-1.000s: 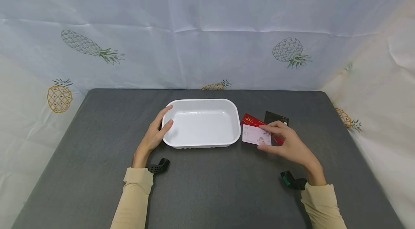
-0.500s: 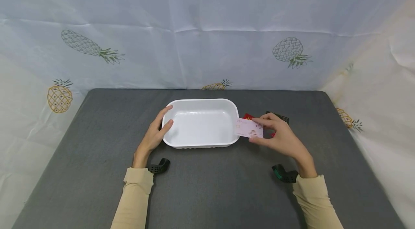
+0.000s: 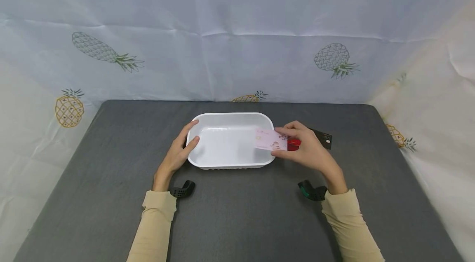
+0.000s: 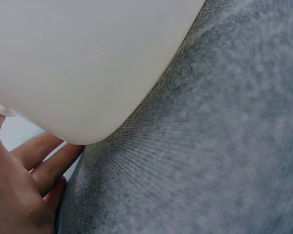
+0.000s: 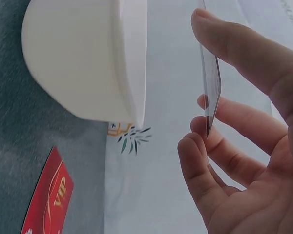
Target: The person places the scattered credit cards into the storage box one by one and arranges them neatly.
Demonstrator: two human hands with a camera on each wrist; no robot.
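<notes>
Between thumb and fingertips of the right hand [image 3: 311,148], the pink card [image 3: 266,139] is pinched by opposite edges above the white tray [image 3: 222,146], seemingly keeping its face uncovered, while the left hand's [image 3: 175,155] spread fingers grip the rim, probably for steadiness.

Pink and red against grey

We see a pale pink card [image 3: 268,139] with darker floral marks, a plain white tray [image 3: 222,150], a red card [image 5: 51,197] with gold lettering, a black card [image 3: 324,138], a dark grey desk [image 3: 237,221], beige sleeves [image 3: 155,216], and pale cloth [image 3: 237,60] patterned with yellow and grey pineapples [image 3: 69,111].
</notes>
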